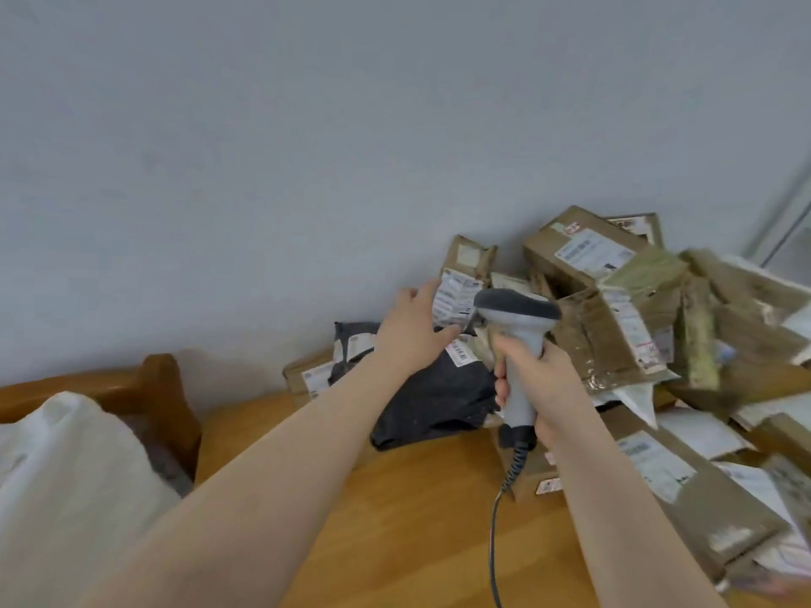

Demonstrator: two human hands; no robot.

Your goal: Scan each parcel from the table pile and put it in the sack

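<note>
The left hand (412, 331) pinches a labelled parcel (456, 302) over the table's (395, 528) far edge and should hold its label flat, steady, facing the scanner (518, 313) gripped by the right hand (537, 379) beside the pile (614, 309).

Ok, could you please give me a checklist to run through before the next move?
1. Right hand grips the scanner: ok.
2. Left hand holds the labelled parcel: ok.
3. Scanner window aimed at that parcel: cannot tell, window hidden.
4. Print on it readable: cannot tell, blurred.
5. Sack in view at the left: ok; its mouth open: cannot tell.
6. Cable trails free over the table: ok.
</note>
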